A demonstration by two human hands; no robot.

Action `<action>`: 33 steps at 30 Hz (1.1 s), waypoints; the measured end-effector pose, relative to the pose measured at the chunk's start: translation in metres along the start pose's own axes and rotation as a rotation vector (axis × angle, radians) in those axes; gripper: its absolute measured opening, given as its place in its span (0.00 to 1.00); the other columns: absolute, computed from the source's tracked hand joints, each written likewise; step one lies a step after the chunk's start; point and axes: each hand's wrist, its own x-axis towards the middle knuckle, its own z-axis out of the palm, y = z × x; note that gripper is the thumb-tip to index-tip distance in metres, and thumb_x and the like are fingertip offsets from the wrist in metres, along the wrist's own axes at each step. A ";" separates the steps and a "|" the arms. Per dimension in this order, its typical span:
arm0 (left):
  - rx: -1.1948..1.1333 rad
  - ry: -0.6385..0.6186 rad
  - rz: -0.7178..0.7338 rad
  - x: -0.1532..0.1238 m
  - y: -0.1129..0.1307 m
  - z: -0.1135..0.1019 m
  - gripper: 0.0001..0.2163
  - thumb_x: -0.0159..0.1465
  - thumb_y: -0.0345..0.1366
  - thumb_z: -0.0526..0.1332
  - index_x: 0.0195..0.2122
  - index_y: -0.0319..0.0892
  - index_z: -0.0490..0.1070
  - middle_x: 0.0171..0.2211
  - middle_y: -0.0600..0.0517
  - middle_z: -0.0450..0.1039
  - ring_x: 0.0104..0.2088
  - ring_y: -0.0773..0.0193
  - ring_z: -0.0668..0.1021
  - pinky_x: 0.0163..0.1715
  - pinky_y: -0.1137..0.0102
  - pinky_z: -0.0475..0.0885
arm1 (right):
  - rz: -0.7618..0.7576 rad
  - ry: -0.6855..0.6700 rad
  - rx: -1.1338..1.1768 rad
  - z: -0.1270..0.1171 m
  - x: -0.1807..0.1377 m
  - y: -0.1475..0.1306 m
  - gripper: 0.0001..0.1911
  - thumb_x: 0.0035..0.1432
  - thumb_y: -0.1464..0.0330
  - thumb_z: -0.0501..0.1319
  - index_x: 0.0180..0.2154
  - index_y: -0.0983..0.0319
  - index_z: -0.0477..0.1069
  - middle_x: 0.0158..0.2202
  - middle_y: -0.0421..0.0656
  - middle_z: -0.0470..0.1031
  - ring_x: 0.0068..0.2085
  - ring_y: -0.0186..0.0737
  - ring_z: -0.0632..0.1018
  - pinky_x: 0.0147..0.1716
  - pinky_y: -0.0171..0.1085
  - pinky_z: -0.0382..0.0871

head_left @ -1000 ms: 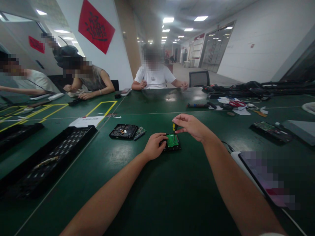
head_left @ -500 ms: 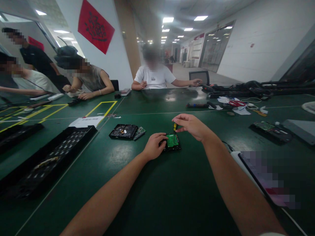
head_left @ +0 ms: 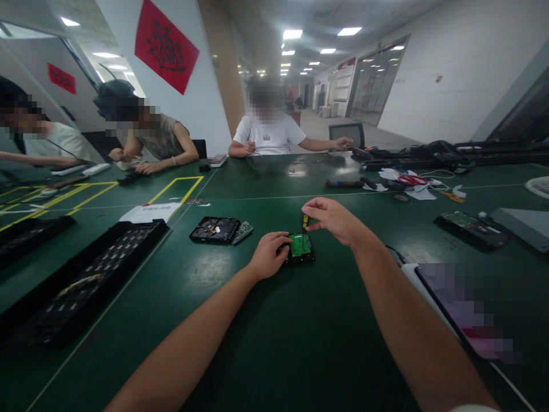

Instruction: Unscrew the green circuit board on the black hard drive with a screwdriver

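Observation:
A black hard drive [head_left: 309, 259] with a green circuit board [head_left: 300, 245] facing up lies flat on the green table. My left hand [head_left: 269, 254] grips its left side, fingers curled over the edge. Above the board, my right hand [head_left: 332, 217] pinches a small screwdriver [head_left: 305, 221] with a yellow and black handle. The screwdriver stands upright, its thin shaft reaching down to the board; the exact contact point is too small to make out. Left of my hands sits another opened hard drive [head_left: 214, 229] with a loose circuit board [head_left: 243, 233] leaning beside it.
At left lies a long black tray [head_left: 86, 274] by a white paper sheet [head_left: 150, 213]. On the right are a phone [head_left: 454, 312], another drive [head_left: 472, 229] and a grey box [head_left: 525, 226]. Red scissors [head_left: 412, 180] lie farther back. Several people sit across the table.
My hands, the drive and the screwdriver hold nearly the same positions. The person standing at the far left is no longer in sight, and the seated person there has shifted slightly.

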 end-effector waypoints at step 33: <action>0.002 0.007 0.009 0.000 -0.002 0.002 0.13 0.67 0.31 0.61 0.52 0.48 0.77 0.56 0.47 0.76 0.57 0.53 0.77 0.61 0.50 0.69 | -0.023 -0.047 -0.018 0.002 -0.002 -0.002 0.08 0.59 0.65 0.70 0.36 0.61 0.74 0.38 0.45 0.77 0.40 0.40 0.78 0.37 0.39 0.82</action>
